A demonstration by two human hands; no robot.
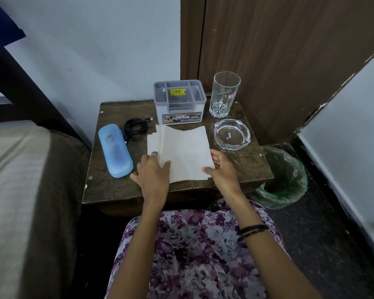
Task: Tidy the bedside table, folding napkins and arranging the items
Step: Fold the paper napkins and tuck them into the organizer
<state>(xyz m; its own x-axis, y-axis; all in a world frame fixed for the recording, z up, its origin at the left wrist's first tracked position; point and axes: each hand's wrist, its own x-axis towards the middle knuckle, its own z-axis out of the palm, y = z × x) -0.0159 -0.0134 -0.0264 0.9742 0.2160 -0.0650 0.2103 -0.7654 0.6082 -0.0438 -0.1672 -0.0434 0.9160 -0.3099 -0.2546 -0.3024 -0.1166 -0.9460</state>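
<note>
A stack of white napkins (181, 147) lies spread in the middle of the dark wooden bedside table (108, 186). My left hand (152, 172) rests on the stack's near left corner, fingers flat on the paper. At the near right edge my right hand (221, 167) pinches the napkins, thumb on top and fingers underneath. Left of the napkins lie a blue glasses case (115, 149) and a coiled black cable (135, 127). A grey compartment organiser box (179, 102), a tall glass (224, 93) and a glass ashtray (232, 134) stand behind and to the right.
A bed (20, 190) borders the table on the left. A bin lined with a green plastic bag (283, 178) stands on the floor at the right. A wooden door (279, 50) and white wall rise behind the table.
</note>
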